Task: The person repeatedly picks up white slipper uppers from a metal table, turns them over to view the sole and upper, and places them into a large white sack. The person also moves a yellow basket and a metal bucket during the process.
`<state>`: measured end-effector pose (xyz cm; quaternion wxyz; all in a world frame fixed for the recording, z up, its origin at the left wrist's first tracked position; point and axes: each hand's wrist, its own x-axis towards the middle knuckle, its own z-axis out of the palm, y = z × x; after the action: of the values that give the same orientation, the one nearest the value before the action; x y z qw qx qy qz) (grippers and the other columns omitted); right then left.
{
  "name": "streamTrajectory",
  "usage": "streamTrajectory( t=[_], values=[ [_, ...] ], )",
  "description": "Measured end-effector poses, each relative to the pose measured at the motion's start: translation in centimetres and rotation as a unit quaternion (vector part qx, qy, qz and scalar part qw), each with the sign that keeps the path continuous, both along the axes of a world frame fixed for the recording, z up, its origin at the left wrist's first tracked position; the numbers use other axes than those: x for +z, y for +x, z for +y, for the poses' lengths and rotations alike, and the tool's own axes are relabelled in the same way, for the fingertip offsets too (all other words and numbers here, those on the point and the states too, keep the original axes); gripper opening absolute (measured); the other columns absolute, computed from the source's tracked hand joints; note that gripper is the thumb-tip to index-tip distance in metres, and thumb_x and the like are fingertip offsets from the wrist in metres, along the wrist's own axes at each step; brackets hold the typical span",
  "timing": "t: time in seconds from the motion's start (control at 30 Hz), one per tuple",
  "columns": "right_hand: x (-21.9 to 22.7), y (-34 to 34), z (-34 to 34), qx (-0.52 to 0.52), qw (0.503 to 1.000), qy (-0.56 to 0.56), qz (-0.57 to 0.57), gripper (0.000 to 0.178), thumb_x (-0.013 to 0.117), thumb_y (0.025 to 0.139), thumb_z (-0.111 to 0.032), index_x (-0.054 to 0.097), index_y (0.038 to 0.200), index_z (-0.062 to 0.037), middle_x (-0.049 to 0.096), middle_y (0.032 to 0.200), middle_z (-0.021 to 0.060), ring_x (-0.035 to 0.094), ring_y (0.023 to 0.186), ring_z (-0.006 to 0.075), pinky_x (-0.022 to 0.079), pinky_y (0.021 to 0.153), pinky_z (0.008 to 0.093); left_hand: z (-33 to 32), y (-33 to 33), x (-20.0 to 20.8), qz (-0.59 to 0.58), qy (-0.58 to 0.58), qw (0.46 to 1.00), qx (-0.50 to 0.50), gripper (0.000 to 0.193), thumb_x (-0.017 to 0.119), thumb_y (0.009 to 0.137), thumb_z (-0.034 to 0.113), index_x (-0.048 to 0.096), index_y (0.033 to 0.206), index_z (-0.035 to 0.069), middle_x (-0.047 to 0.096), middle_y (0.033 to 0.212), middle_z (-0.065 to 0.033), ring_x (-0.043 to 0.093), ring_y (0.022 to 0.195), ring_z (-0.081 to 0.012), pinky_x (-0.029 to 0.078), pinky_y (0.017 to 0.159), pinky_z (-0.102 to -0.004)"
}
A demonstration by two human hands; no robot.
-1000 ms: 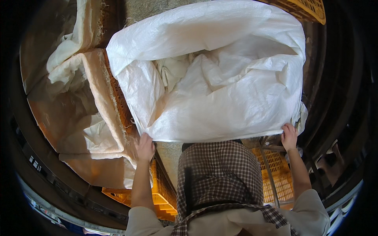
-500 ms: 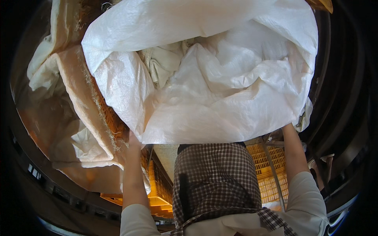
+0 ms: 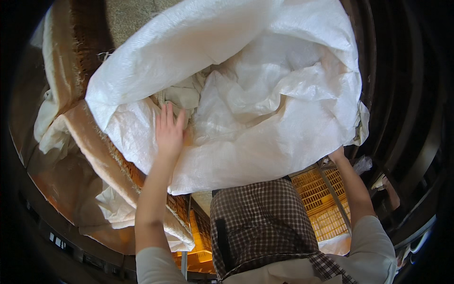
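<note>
A big white woven plastic sack point(image 3: 265, 156) with its rim folded outward lies open-mouthed before me. Inside it, at the left, are pale cream cloth pieces point(image 3: 182, 96). My left hand point(image 3: 170, 132) reaches over the sack's near left rim, fingers stretched out, their tips close to that cloth. My right hand point(image 3: 337, 154) is at the sack's lower right edge; its fingers are hidden behind the plastic, so their grip does not show. A bit of pale cloth point(image 3: 362, 124) hangs outside the sack on the right.
To the left stand cloth-lined containers with frayed cream edges point(image 3: 97, 154). Yellow plastic crates point(image 3: 326, 199) sit below on the right, another yellow crate point(image 3: 201, 241) below on the left. Dark metal bars point(image 3: 411, 94) line the right side. Grey floor point(image 3: 130, 19) shows at the far left.
My left hand has come from under the sack's near left edge up over its rim, fingers spread. The sack has shifted slightly left and its near edge lower in view. My right hand stays at its edge.
</note>
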<state>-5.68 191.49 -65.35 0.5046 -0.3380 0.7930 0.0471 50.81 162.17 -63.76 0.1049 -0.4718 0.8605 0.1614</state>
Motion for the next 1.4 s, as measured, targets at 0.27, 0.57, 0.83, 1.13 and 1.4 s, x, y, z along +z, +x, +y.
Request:
streamTrajectory(
  t=[0.27, 0.57, 0.83, 1.13, 1.4],
  values=[
    [8.5, 4.0, -0.2, -0.346, 0.911, -0.199, 0.103, 0.033, 0.051, 0.09, -0.004, 0.043, 0.122, -0.0015, 0.053, 0.109, 0.0064, 0.05, 0.099, 0.0157, 0.041, 0.088, 0.027, -4.4, -0.9, -8.6, -0.232, 0.189, 0.954, -0.005, 0.044, 0.065, 0.074, 0.022, 0.057, 0.117, 0.02, 0.063, 0.095, -0.0102, 0.056, 0.096, -0.0275, 0.032, 0.099, -0.0487],
    [18.7, 19.2, -12.0, -0.346, 0.789, 0.108, -0.495, 0.068, 0.051, 0.093, -0.034, 0.011, 0.145, -0.0148, 0.045, 0.134, 0.0153, 0.044, 0.122, 0.0248, 0.04, 0.096, 0.0415, 4.9, -8.9, 19.3, 0.255, 0.238, 0.844, 0.408, 0.035, 0.061, 0.065, -0.004, 0.06, 0.1, -0.002, 0.061, 0.099, -0.0126, 0.059, 0.089, -0.0221, 0.047, 0.081, -0.0343],
    [24.1, 22.6, -12.2, -0.594, 0.572, 0.008, -0.566, 0.068, 0.065, 0.075, -0.005, 0.033, 0.135, -0.0059, 0.049, 0.123, 0.0085, 0.051, 0.108, 0.0188, 0.041, 0.095, 0.0329, 12.2, -17.8, 29.1, 0.316, 0.456, 0.822, 0.131, 0.031, 0.07, 0.062, 0.002, 0.059, 0.09, 0.002, 0.06, 0.083, -0.0106, 0.056, 0.075, -0.0258, 0.045, 0.069, -0.0335],
    [30.5, 9.8, 2.9, -0.579, 0.746, -0.3, -0.136, 0.069, 0.057, 0.075, 0.004, 0.031, 0.138, -0.0039, 0.043, 0.129, 0.0143, 0.056, 0.096, 0.0179, 0.052, 0.077, 0.0277, 15.3, -23.2, 32.5, 0.293, 0.362, 0.868, -0.173, 0.04, 0.067, 0.075, 0.011, 0.052, 0.11, 0.0, 0.057, 0.111, -0.0181, 0.053, 0.102, -0.0356, 0.04, 0.091, -0.0419],
    [18.1, -2.1, 16.7, -0.607, 0.712, -0.303, 0.182, 0.065, 0.054, 0.08, 0.001, 0.03, 0.139, -0.004, 0.053, 0.114, 0.0144, 0.056, 0.074, 0.0128, 0.05, 0.06, 0.0237, 10.9, -18.8, 22.2, 0.131, 0.345, 0.929, 0.014, 0.029, 0.06, 0.083, 0.009, 0.053, 0.109, 0.0, 0.059, 0.101, -0.0158, 0.057, 0.095, -0.0289, 0.045, 0.083, -0.037]
  ],
)
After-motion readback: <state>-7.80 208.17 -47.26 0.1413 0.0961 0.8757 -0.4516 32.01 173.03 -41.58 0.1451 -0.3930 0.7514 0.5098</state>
